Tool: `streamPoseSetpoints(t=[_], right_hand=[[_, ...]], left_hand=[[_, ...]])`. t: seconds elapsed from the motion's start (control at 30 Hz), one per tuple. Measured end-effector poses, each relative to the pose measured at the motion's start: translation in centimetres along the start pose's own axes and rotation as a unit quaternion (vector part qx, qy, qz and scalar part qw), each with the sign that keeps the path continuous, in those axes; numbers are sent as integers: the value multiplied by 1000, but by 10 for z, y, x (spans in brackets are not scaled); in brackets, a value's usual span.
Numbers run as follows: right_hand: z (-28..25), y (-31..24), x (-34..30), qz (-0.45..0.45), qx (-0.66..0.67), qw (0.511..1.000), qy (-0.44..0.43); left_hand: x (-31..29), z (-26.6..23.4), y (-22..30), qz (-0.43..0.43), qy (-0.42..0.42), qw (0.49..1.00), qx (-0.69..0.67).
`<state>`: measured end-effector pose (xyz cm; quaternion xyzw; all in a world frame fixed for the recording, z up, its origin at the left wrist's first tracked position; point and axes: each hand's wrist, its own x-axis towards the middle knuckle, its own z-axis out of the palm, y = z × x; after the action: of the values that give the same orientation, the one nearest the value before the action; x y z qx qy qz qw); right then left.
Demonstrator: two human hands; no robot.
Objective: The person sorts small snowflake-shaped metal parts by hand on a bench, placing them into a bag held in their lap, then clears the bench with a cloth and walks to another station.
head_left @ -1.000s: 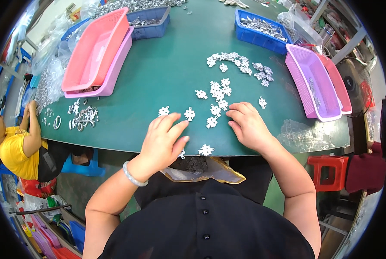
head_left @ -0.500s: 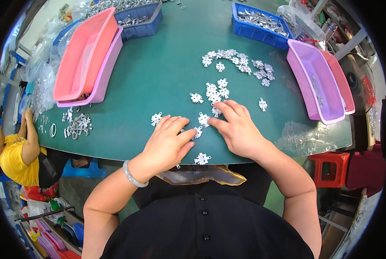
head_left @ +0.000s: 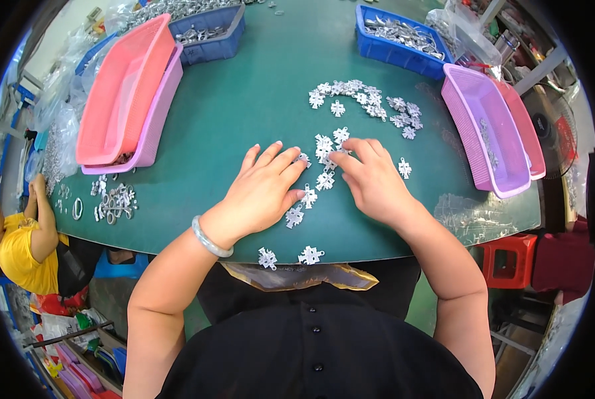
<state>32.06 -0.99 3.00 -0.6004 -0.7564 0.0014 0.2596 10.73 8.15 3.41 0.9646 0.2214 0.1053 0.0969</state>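
My left hand [head_left: 259,193] lies palm down with its fingers spread. Its fingertips partly cover one silver cross-shaped charm, and its thumb touches another charm [head_left: 309,197]. My right hand [head_left: 372,178] also stretches its fingers out, slightly bent. Their tips touch the edge of a small cluster of charms [head_left: 323,147], gripping none that I can see. Just below the cluster is a single charm [head_left: 325,180], and a further charm [head_left: 294,216] sits under my left thumb. Near the front edge of the table are two more, one charm [head_left: 267,258] left of the other charm [head_left: 311,255].
Beyond my hands, more charms [head_left: 354,90] form a curved group on the green table [head_left: 244,106]. A pink basket [head_left: 121,100], a blue bin [head_left: 211,46] and loose metal parts [head_left: 116,201] stand left. Right are another blue bin [head_left: 400,56] and a purple basket [head_left: 487,133]. A person in yellow [head_left: 28,249] sits left.
My left hand has moved forward and spread its fingers, uncovering charms near the front edge. My right hand has shifted slightly right and forward, toward the cluster. Some charms between the hands have shifted.
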Motion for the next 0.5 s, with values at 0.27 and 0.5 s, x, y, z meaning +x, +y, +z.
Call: streamPoseSetpoints(t=[0.27, 0.5], right_hand=[[-3, -1, -2, -16, 4, 998, -59], [-5, -7, -13, -31, 129, 986, -105]], left_hand=[[-10, -6, -1, 0, -18, 1000, -6], [-7, -6, 6, 22, -6, 998, -56]])
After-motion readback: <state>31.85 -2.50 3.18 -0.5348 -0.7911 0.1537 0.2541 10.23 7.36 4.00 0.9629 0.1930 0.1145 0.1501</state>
